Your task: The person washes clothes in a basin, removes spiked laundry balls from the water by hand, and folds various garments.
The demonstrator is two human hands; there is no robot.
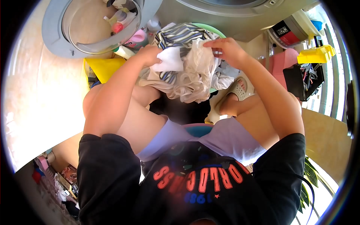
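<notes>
In the head view a heap of laundry fills a light green basin (210, 29) in front of my knees. My left hand (149, 56) is closed on a small white cloth (169, 60) over the left side of the heap. On the other side, my right hand (228, 49) pinches the top of a sheer beige garment (197, 60), which hangs in loose folds over the front. Behind both hands lies a striped garment (180, 33) in blue, white and yellowish bands. Grey and white fabric shows at the right of the basin.
A grey front-loading machine (221, 17) stands behind the basin, its round door (54, 26) swung out at left. Bottles, one pink (138, 36), stand by the door near a yellow bag (103, 69). At right are a bucket (287, 32) and a black tool box (309, 88).
</notes>
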